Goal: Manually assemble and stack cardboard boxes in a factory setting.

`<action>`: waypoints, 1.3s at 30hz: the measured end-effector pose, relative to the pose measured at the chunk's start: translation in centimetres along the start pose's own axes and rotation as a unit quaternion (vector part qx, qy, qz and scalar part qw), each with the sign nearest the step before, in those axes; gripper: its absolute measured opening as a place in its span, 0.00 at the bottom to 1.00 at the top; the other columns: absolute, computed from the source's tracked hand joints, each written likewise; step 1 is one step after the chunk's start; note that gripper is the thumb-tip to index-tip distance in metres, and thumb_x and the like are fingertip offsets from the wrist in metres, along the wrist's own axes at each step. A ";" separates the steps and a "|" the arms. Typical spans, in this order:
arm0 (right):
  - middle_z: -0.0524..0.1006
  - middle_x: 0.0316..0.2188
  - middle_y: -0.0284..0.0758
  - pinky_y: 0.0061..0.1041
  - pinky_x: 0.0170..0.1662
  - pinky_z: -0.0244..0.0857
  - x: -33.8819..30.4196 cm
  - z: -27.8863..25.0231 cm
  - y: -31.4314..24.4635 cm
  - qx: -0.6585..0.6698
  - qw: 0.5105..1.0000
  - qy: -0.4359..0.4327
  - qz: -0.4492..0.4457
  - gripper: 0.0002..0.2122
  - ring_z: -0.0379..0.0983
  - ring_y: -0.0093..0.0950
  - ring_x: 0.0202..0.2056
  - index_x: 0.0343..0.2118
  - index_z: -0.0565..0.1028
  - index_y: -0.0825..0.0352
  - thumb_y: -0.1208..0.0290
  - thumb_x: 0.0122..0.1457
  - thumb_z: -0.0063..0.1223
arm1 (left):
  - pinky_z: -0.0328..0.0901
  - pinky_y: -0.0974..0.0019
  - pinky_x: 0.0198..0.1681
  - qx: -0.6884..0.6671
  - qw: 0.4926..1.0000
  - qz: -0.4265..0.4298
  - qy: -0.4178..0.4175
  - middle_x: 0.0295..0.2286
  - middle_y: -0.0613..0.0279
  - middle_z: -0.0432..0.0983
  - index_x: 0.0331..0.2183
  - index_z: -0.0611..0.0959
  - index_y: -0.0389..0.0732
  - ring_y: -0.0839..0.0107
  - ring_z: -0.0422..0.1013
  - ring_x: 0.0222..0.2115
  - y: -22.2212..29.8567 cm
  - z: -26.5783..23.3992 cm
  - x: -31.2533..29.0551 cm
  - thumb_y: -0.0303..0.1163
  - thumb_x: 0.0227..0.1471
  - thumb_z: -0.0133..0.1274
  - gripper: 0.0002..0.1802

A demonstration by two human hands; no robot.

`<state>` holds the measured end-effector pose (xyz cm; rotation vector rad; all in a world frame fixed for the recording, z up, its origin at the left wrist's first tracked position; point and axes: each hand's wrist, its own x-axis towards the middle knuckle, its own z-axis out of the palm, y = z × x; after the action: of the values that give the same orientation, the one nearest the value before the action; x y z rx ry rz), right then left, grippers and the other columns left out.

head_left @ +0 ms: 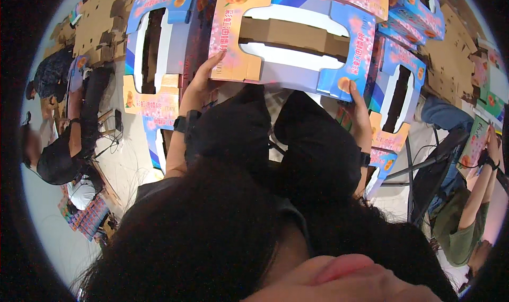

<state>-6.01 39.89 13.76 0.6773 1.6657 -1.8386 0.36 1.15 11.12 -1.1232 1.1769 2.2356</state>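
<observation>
In front of my knees is a colourful cardboard fruit box (pixel 289 76), printed with peaches and pink blossoms. Its top has a wide cut-out with white edges, showing brown cardboard inside. My left hand (pixel 205 74) is closed on its near left corner, fingers along the orange end. At the near right corner, by the blue end, my right hand (pixel 358 103) grips the box, with its other fingers partly hidden below the edge. The box lies level between both hands; what supports it from beneath is hidden.
Similar boxes stand in stacks to the left (pixel 154 98) and right (pixel 397 98), close beside my arms, with more behind. A person in black (pixel 63 156) sits far left. At far right, another person's hand (pixel 493 145) touches a green-and-pink box (pixel 473 142). Brown cardboard (pixel 458 53) lies behind.
</observation>
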 end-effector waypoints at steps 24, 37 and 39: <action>0.65 0.51 0.33 0.28 0.52 0.55 0.3 -0.3 -0.1 0.037 0.998 -0.003 0.049 0.27 0.60 0.27 0.51 0.52 0.65 0.62 0.50 0.52 0.53 | 0.55 0.59 0.51 -0.022 1.000 0.006 -0.010 0.44 0.60 0.71 0.48 0.73 0.42 0.64 0.65 0.47 0.7 0.7 -0.2 0.51 0.46 0.53 0.31; 0.71 0.41 0.34 0.26 0.46 0.59 1.3 -0.3 0.8 -0.006 0.993 0.059 -0.104 0.20 0.66 0.25 0.43 0.46 0.68 0.71 0.63 0.55 0.53 | 0.56 0.68 0.54 0.216 0.910 0.354 0.013 0.50 0.50 0.62 0.56 0.53 0.30 0.69 0.60 0.51 0.6 2.8 -0.3 0.34 0.49 0.56 0.40; 0.71 0.41 0.34 0.26 0.47 0.59 1.3 -0.1 0.7 0.010 0.993 0.055 -0.105 0.19 0.66 0.25 0.43 0.46 0.68 0.71 0.64 0.55 0.54 | 0.55 0.69 0.54 0.229 0.921 0.316 -0.001 0.50 0.51 0.62 0.56 0.51 0.30 0.69 0.60 0.51 0.9 2.9 -0.6 0.32 0.50 0.55 0.41</action>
<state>-6.48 39.83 12.34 0.6424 1.8520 -1.9969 -1.25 2.97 13.01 -0.5981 2.1583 2.1653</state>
